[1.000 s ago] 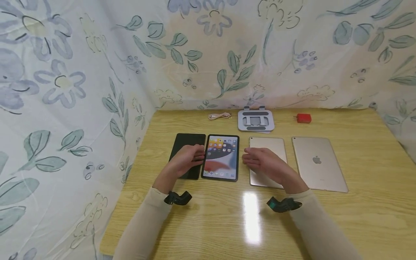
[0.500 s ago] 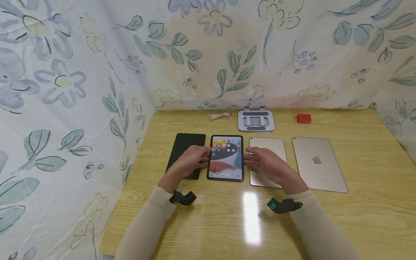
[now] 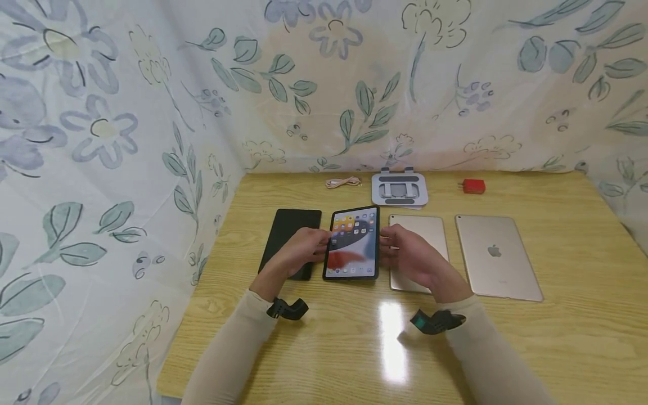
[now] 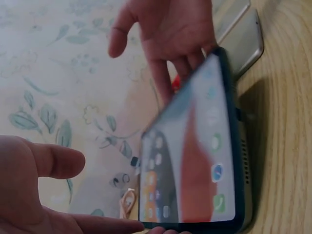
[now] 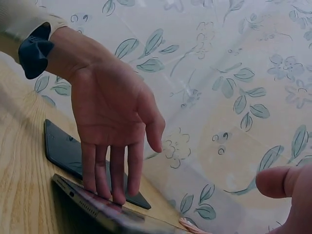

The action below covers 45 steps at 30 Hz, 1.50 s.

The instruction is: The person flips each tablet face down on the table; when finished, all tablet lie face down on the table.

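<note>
A tablet with a lit screen of app icons (image 3: 352, 247) lies tilted between my hands, its right side raised off the wooden table. My left hand (image 3: 302, 248) touches its left edge with straight fingers, as the right wrist view shows on the left hand's palm side (image 5: 109, 107). At the raised edge is my right hand (image 3: 416, 256); in the left wrist view its extended fingers go behind the tablet (image 4: 192, 161), thumb held apart. Those fingertips are hidden. Left of the lit tablet lies a dark tablet (image 3: 288, 225), partly under my left hand.
Two gold tablets lie face down: one (image 3: 430, 225) beneath my right hand, the other, an Apple tablet (image 3: 498, 270), farther right. Along the back are a coiled pink cable (image 3: 342, 182), a folded grey stand (image 3: 400, 178) and a red charger plug (image 3: 473, 186). Floral cloth (image 3: 430, 112) hangs behind.
The lit tablet slid right, away from the dark tablet, with my left hand following it. Its right side then rose off the table at my right hand.
</note>
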### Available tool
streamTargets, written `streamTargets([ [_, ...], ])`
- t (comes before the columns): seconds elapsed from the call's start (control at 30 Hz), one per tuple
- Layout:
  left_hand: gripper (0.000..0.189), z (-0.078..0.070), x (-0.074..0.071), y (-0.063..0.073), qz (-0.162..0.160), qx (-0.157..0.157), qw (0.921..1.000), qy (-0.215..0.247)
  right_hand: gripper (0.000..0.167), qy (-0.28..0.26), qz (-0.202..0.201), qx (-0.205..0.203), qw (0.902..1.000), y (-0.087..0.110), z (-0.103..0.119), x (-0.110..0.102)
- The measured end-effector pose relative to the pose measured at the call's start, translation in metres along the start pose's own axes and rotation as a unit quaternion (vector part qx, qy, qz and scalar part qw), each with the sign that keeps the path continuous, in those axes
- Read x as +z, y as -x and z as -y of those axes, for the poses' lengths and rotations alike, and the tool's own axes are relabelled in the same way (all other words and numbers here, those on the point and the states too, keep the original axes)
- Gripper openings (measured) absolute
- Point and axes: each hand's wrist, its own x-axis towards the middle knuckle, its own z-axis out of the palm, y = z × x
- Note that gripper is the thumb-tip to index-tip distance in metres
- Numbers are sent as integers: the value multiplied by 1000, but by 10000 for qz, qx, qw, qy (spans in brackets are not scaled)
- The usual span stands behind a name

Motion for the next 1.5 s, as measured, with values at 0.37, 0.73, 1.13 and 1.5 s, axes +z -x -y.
streamTargets([
  [0.37,55,-16,14,9,150,415,9967,-675,59,-297,294,-39,9991,4,-5,-3],
  [0.73,48,-48,56,9,781,846,9855,-1244,40,-447,569,-310,9969,9,1,0],
  [1.13,52,-65,59,23,902,916,9872,-949,47,-13,546,-597,9967,32,20,8],
  [1.5,53,-67,49,26,702,884,9929,-369,48,282,475,-793,9953,31,36,21],
])
